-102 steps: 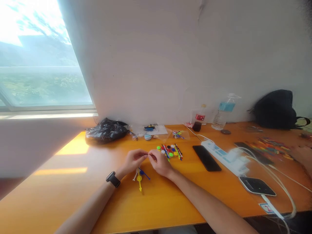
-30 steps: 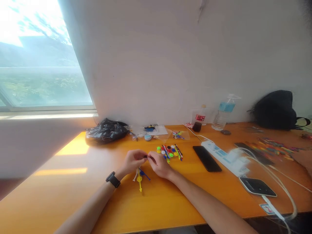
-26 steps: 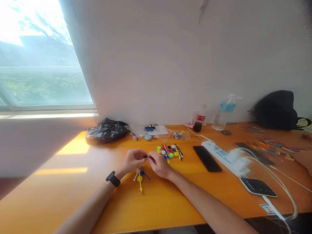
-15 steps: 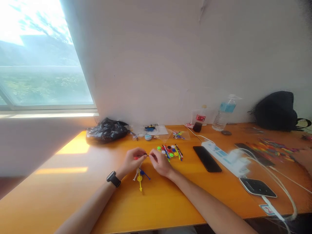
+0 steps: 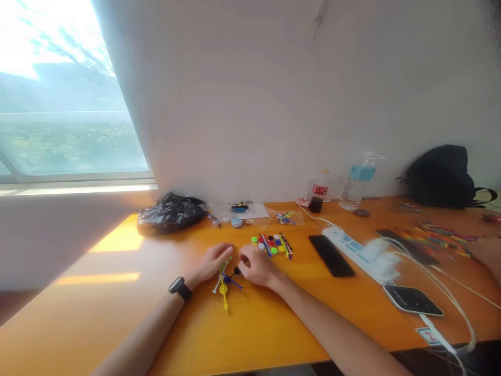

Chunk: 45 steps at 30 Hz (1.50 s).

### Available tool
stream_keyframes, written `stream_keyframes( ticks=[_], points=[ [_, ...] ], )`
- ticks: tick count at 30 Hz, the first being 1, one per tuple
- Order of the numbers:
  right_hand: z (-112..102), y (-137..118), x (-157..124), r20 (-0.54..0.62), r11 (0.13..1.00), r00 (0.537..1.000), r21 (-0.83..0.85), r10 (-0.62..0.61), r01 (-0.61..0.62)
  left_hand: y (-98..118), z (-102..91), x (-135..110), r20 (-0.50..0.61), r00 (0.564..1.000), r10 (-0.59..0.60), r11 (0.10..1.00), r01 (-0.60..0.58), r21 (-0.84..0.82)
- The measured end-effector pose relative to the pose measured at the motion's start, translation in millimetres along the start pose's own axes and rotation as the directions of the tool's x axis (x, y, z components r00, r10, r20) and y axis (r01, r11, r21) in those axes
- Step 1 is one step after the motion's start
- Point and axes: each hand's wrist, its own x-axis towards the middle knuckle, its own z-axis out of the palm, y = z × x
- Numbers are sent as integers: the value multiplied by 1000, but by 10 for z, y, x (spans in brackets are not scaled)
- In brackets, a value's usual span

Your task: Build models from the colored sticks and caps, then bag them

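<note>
Both of my hands rest low on the orange table (image 5: 117,324), close together. My left hand (image 5: 212,262), with a black watch on its wrist, has its fingers pinched on a thin green stick. My right hand (image 5: 254,265) is closed over a small black round piece (image 5: 237,270) at the table. Between and just below the hands lies a small assembly of sticks and discs (image 5: 224,284), with a yellow arrow stick, a blue stick and a white stick. A pile of coloured discs and sticks (image 5: 273,244) lies just right of my right hand.
A black plastic bag (image 5: 170,211) lies at the back left. A black phone (image 5: 331,254), a white power strip (image 5: 362,253) with cables, and another phone (image 5: 413,300) lie to the right. A water bottle (image 5: 354,180), a cola bottle (image 5: 318,196) and a black bag (image 5: 442,175) stand by the wall. Another person's hand (image 5: 487,253) shows at far right.
My hands have dropped from just above the table down onto the stick assembly. The red piece in my left fingers is gone; a green stick and a black round piece show instead.
</note>
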Motion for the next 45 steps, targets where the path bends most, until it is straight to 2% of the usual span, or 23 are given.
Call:
stream_keyframes(
  ticks=[3,7,9,12,14,17,22,26,30,31,32,34,35,37,39,41,43,45],
  points=[
    [-13,-34,-5,26,996,997,36,-77,76,51,59,-36,55,998,7,1000,-6,-7],
    [-86,-81,32,48,984,984,63,-169,166,9,96,-38,54,999,-6,999,9,-51],
    [-143,-51,85,-10,991,991,-3,-131,131,-46,91,-21,25,1000,-14,997,16,-78],
    [-218,86,196,-77,994,997,-113,-8,0,-148,84,10,-33,998,-55,991,51,-123],
    [-249,209,279,-53,984,995,-149,90,-97,-218,93,32,-51,992,-112,973,100,-206],
    [-279,369,417,49,957,975,-208,218,-204,-306,111,64,-69,979,-194,929,161,-333],
    [-328,516,695,106,873,918,-368,381,-320,-370,90,100,-141,968,-208,930,151,-336],
    [-441,547,918,79,851,913,-400,401,-339,-347,46,111,-241,957,-162,953,88,-292],
    [-784,460,1135,-10,862,936,-387,352,-328,-284,20,111,-335,937,-101,986,48,-162],
    [-897,425,1185,-46,873,943,-365,331,-324,-264,17,109,-359,929,-87,990,40,-137],
    [-1011,389,1230,-139,907,945,-270,295,-323,-242,12,106,-380,922,-77,992,33,-119],
    [-1215,325,1297,-299,958,913,21,279,-285,-178,-8,105,-409,911,-61,995,22,-99],
    [-1296,301,1317,-322,954,902,177,288,-241,-134,-28,111,-414,909,-54,996,17,-93],
    [-1403,268,1335,-323,875,893,463,313,-140,-9,-93,149,-415,909,-34,995,-6,-96],
    [-1442,249,1336,-272,763,905,640,327,-83,165,-188,233,-383,923,-39,990,-17,-141],
    [-1437,225,1333,-232,701,920,710,315,-60,380,-299,363,-376,925,-63,978,-18,-208],
    [-1416,180,1326,-235,695,925,718,299,-43,609,-402,518,-260,961,-91,959,14,-284],
    [-1394,112,1311,-238,702,927,711,289,-36,813,-475,668,-141,986,-94,958,50,-284]
  ],
)
